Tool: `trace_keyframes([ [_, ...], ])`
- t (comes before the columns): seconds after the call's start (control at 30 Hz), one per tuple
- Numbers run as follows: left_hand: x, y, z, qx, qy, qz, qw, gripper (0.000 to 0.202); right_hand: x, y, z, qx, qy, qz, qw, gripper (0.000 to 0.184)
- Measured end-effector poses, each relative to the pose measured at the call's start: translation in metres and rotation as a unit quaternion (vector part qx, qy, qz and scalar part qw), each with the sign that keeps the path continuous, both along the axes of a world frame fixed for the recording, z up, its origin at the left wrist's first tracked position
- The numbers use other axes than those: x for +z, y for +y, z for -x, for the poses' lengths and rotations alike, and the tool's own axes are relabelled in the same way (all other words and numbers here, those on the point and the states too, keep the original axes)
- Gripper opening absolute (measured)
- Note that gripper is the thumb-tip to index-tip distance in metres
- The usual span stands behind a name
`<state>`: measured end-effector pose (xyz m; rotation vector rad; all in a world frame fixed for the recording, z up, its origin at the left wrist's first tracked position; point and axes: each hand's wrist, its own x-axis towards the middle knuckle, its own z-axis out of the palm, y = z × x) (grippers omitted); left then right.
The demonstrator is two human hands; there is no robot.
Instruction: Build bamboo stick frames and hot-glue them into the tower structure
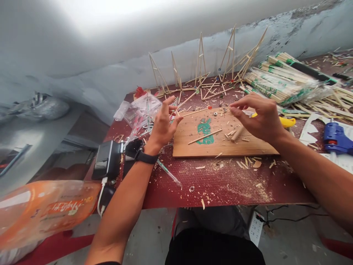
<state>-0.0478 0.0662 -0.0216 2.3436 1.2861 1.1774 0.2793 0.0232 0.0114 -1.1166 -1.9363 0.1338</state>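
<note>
My left hand (163, 123) hovers over the left end of a wooden board (193, 141), fingers spread apart and holding nothing I can see. A black watch sits on that wrist. My right hand (259, 116) is raised over the board's right part, fingers curled loosely with the tips near each other; whether they pinch something small I cannot make out. On the board lie a green rabbit print (205, 130), a thin bamboo stick (205, 136) and short stick pieces. A yellow-handled tool (286, 121) lies just behind my right hand.
Upright bamboo stick frames (201, 73) stand at the back of the dark red table (220, 184). Packs of chopsticks (278, 84) lie back right, a blue glue gun (336, 138) at right. Clear plastic bags (140, 110) and a black charger (106, 160) sit left. An orange bag (46, 209) is near left.
</note>
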Motion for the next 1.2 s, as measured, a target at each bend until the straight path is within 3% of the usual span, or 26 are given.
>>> trace_keyframes([
  [0.07,0.002,-0.001,-0.005,-0.011,-0.091,0.063,0.994,0.059,0.002,-0.002,0.0,-0.041,0.037,-0.025,0.998,0.015],
  [0.13,0.005,-0.004,-0.01,-0.035,-0.193,0.145,0.97,0.058,0.001,-0.001,-0.001,-0.062,0.081,-0.055,0.993,0.016],
  [0.27,0.018,-0.016,-0.021,-0.108,-0.398,0.285,0.865,0.063,-0.008,0.006,-0.002,-0.056,0.098,-0.112,0.987,0.012],
  [0.37,0.028,-0.027,-0.028,-0.145,-0.49,0.347,0.786,0.064,-0.01,0.004,0.003,-0.038,0.015,-0.142,0.989,0.009],
  [0.43,0.034,-0.033,-0.03,-0.146,-0.513,0.376,0.758,0.057,-0.007,-0.002,0.011,0.007,-0.047,-0.194,0.98,0.007],
  [0.57,0.039,-0.039,-0.034,-0.148,-0.527,0.413,0.728,0.049,0.009,-0.02,0.035,0.09,-0.205,-0.284,0.932,0.029],
  [0.67,0.039,-0.04,-0.036,-0.155,-0.527,0.434,0.714,0.041,0.023,-0.027,0.054,0.102,-0.345,-0.32,0.876,0.037],
  [0.77,0.039,-0.04,-0.037,-0.154,-0.511,0.468,0.704,0.033,0.031,-0.024,0.068,0.108,-0.424,-0.337,0.834,0.036],
  [0.97,0.041,-0.042,-0.037,-0.139,-0.506,0.519,0.675,0.008,0.036,-0.01,0.082,0.134,-0.448,-0.369,0.803,0.024],
  [1.2,0.039,-0.042,-0.034,-0.166,-0.508,0.519,0.667,0.025,0.042,-0.006,0.091,0.155,-0.423,-0.4,0.798,0.02],
])
